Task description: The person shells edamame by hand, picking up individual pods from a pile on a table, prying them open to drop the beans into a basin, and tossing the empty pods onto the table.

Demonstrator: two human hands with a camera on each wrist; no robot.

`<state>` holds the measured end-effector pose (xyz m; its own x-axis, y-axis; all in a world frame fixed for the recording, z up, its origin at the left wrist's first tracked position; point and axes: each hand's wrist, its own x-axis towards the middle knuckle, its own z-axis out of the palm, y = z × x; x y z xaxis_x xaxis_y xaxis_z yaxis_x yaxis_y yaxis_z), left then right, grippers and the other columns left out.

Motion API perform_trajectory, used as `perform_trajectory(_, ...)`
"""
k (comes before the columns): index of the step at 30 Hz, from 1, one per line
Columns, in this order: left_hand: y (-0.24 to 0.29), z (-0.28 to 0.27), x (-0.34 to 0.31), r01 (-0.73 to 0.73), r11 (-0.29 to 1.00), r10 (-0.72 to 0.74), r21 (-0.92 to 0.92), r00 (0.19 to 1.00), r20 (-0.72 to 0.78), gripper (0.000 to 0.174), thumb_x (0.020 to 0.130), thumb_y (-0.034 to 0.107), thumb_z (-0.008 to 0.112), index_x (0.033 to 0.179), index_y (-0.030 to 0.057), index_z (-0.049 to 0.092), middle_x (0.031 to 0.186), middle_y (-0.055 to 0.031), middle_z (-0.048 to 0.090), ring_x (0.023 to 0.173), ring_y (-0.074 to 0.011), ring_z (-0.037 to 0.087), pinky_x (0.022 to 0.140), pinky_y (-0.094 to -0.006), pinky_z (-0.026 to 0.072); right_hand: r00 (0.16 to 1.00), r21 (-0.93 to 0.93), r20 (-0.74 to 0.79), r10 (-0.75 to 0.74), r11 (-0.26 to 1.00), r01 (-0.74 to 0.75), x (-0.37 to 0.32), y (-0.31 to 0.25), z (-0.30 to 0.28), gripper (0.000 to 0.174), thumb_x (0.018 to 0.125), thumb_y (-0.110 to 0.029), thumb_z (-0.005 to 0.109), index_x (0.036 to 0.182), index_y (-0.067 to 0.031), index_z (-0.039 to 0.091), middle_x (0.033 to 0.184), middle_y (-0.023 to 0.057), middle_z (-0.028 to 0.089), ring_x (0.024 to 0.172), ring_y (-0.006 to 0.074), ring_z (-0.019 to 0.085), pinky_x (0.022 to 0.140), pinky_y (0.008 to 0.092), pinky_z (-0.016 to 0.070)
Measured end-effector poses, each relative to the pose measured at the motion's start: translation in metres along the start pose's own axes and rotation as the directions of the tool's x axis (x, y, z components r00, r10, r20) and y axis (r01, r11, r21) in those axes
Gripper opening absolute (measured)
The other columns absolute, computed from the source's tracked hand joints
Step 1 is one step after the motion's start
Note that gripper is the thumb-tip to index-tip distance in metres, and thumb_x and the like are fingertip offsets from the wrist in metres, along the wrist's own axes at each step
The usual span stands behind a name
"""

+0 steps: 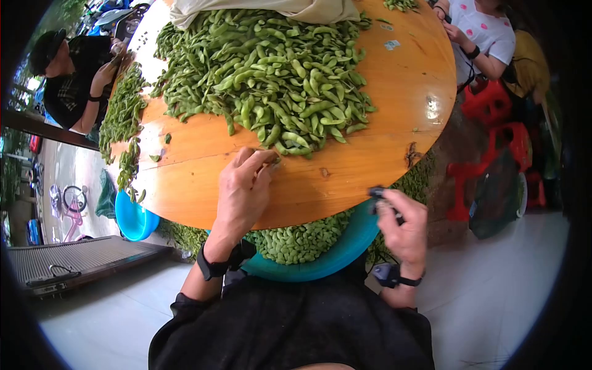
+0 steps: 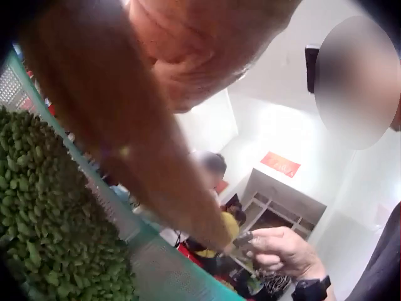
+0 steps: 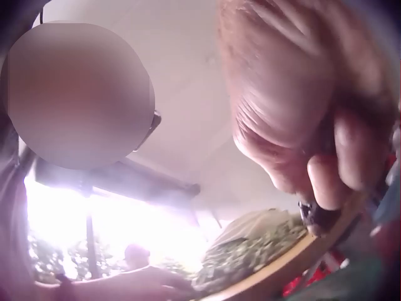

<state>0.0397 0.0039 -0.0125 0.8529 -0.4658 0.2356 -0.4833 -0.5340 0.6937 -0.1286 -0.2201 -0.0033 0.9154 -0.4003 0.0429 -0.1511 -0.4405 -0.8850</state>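
My left hand (image 1: 242, 188) is over the wooden table (image 1: 191, 185), its fingers and thumb brought together close to the near edge of a big heap of green edamame pods (image 1: 271, 80). A small green bit of a pod shows at its fingertips; the rest is hidden by the fingers. Off the table's front right edge, my right hand (image 1: 404, 228) grips a small black tool (image 1: 375, 192); in the right wrist view its dark end (image 3: 316, 218) has a shiny metal part. Below the table edge, shelled green beans (image 1: 296, 243) fill a blue-green tub (image 1: 364, 237) in front of my body.
A cream cloth (image 1: 265, 7) covers the far side of the heap. More pods (image 1: 123, 111) lie along the left edge, where a person in black (image 1: 71, 80) works. Another person (image 1: 481, 37) is at the far right, near red stools (image 1: 487, 105). A blue basin (image 1: 135, 219) stands at left.
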Motion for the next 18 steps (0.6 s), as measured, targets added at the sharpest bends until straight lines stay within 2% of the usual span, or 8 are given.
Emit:
perform_trajectory(1,0.004,-0.003,-0.006,0.136,0.977,-0.12,-0.162,0.987,0.104,0.017,0.086,0.002,0.065,0.103,0.0018,0.067,0.084,-0.0116,0.065,0.063,-0.0225,0.062,0.056,-0.0324,0.0478,0.999,0.095,0.037,-0.024,0.995,0.02,0.003,-0.006,0.014,0.02,0.086,0.003,0.061,0.105,0.0053,0.066,0.083,0.0121,0.068,0.067,0.0162,0.064,0.06,0.0271,0.0494)
perform_trajectory(2,0.004,-0.001,-0.015,0.243,0.913,-0.192,-0.327,0.965,0.181,0.017,0.089,0.005,0.067,0.106,0.0011,0.067,0.075,-0.0073,0.067,0.055,-0.0126,0.057,0.051,-0.0253,0.0435,0.998,0.174,0.066,-0.02,0.985,0.008,0.005,-0.014,0.026,0.02,0.086,0.003,0.061,0.106,0.0053,0.066,0.082,0.0115,0.067,0.066,0.0146,0.062,0.058,0.0263,0.0479)
perform_trajectory(3,0.007,-0.001,-0.019,0.244,0.913,-0.191,-0.326,0.964,0.186,0.017,0.089,0.005,0.067,0.106,0.0011,0.067,0.075,-0.0073,0.067,0.055,-0.0126,0.057,0.051,-0.0253,0.0435,0.995,0.252,0.097,-0.02,0.968,-0.005,0.008,-0.021,0.037,0.021,0.086,0.003,0.061,0.107,0.0054,0.066,0.082,0.011,0.066,0.064,0.0131,0.061,0.056,0.0255,0.0464)
perform_trajectory(5,0.016,-0.002,-0.026,0.602,0.456,-0.289,-0.655,0.797,0.531,0.016,0.093,0.01,0.067,0.105,0.0003,0.067,0.075,-0.0027,0.065,0.055,-0.0084,0.055,0.049,-0.0221,0.041,0.994,0.361,0.061,-0.087,0.931,0.06,0.014,-0.024,0.056,0.022,0.088,0.004,0.06,0.109,0.0056,0.065,0.079,0.008,0.061,0.059,0.0101,0.052,0.052,0.0258,0.0403)
perform_trajectory(9,0.017,-0.004,-0.032,0.631,0.323,-0.296,-0.705,0.775,0.558,0.013,0.094,0.011,0.066,0.1,-0.0011,0.067,0.075,-0.0018,0.062,0.054,-0.0064,0.052,0.048,-0.0199,0.0389,0.986,0.365,0.143,-0.082,0.931,0.025,0.018,-0.03,0.067,0.023,0.089,0.002,0.061,0.111,0.0061,0.065,0.078,0.0063,0.056,0.062,0.0092,0.052,0.054,0.0244,0.0408)
perform_trajectory(11,0.015,-0.001,-0.033,0.635,0.331,-0.316,-0.698,0.772,0.552,0.012,0.094,0.01,0.067,0.098,-0.0016,0.066,0.073,-0.001,0.062,0.053,-0.0063,0.052,0.047,-0.0207,0.0387,0.978,0.376,0.19,-0.087,0.927,0.01,0.019,-0.03,0.069,0.023,0.089,0.002,0.062,0.111,0.0062,0.065,0.078,0.0059,0.054,0.064,0.009,0.052,0.055,0.024,0.041)
perform_trajectory(16,0.014,0.009,-0.04,0.312,0.78,-0.16,-0.543,0.938,0.309,0.009,0.095,0.005,0.064,0.091,-0.0021,0.061,0.07,-0.0017,0.059,0.055,-0.0062,0.053,0.049,-0.02,0.0408,0.98,0.422,0.198,-0.032,0.905,-0.056,0.019,-0.03,0.071,0.022,0.089,0.002,0.062,0.111,0.0064,0.065,0.078,0.0048,0.054,0.066,0.0075,0.052,0.056,0.0233,0.0416)
perform_trajectory(18,0.014,0.01,-0.042,0.319,0.766,-0.163,-0.557,0.936,0.313,0.009,0.095,0.005,0.063,0.09,-0.002,0.061,0.07,-0.0016,0.059,0.055,-0.0059,0.053,0.049,-0.0201,0.0407,0.977,0.446,0.211,-0.014,0.891,-0.084,0.021,-0.029,0.072,0.021,0.09,0.001,0.062,0.11,0.0064,0.066,0.08,0.0041,0.054,0.066,0.0068,0.053,0.055,0.0225,0.0419)
